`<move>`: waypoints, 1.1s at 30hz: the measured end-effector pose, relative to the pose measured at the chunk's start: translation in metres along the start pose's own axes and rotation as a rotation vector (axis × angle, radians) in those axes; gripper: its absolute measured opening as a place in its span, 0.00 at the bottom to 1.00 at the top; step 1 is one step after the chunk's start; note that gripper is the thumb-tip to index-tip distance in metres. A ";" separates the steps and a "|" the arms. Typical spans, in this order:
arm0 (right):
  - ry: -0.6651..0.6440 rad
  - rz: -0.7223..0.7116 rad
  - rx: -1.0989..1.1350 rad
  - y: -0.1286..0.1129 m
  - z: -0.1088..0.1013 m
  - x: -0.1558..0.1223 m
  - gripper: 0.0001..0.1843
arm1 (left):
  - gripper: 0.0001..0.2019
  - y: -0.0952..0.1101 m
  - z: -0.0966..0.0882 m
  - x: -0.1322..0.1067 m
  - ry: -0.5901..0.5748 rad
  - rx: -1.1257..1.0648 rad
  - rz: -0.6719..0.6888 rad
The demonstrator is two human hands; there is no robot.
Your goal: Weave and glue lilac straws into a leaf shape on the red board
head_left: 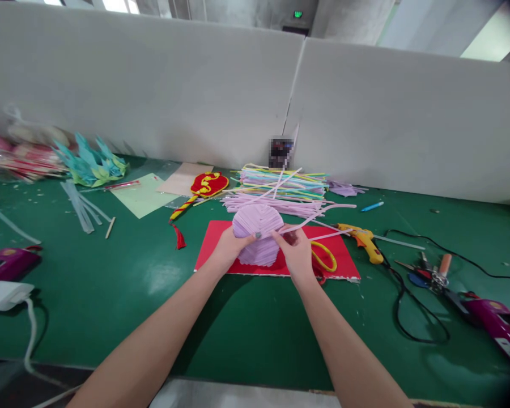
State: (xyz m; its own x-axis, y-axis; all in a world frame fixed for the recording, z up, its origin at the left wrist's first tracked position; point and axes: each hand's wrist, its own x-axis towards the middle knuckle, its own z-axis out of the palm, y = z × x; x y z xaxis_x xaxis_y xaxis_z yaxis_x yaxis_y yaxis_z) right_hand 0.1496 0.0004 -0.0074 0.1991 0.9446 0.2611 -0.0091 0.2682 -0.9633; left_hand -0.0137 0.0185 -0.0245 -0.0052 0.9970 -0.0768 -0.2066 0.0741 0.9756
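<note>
A lilac piece (258,249), covered in rows of pipe cleaners that meet in a V pattern, is raised in front of me above a red board (216,232). My left hand (232,248) grips it from the left, with the thumb laid across its face. On its right edge, my right hand (296,252) pinches a lilac pipe cleaner (318,215) between thumb and fingers; the long free end sticks out to the upper right. Scissors with yellow handles (329,258) lie on the board just right of my right hand, partly hidden by it.
Behind the board lies a pile of coloured pipe cleaners (280,187). A red and yellow fan-shaped craft (209,184) rests to its left. On the right are a yellow glue gun (368,241) with a black cord, keys (437,277) and a blue pen (372,207). A grey partition (153,90) closes the back.
</note>
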 end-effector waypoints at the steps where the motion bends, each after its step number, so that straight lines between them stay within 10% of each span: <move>1: 0.009 0.002 0.010 0.000 0.000 0.000 0.14 | 0.28 0.000 0.000 0.000 -0.004 0.002 0.004; 33: -0.012 0.163 -0.014 0.010 -0.009 0.008 0.17 | 0.22 0.014 -0.003 -0.004 0.005 0.172 0.025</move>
State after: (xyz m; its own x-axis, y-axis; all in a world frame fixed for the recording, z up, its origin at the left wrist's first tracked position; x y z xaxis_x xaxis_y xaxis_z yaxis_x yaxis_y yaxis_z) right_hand 0.1601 0.0090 -0.0154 0.1840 0.9776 0.1020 -0.0269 0.1087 -0.9937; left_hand -0.0198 0.0154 -0.0113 -0.0134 0.9985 -0.0523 -0.0355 0.0518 0.9980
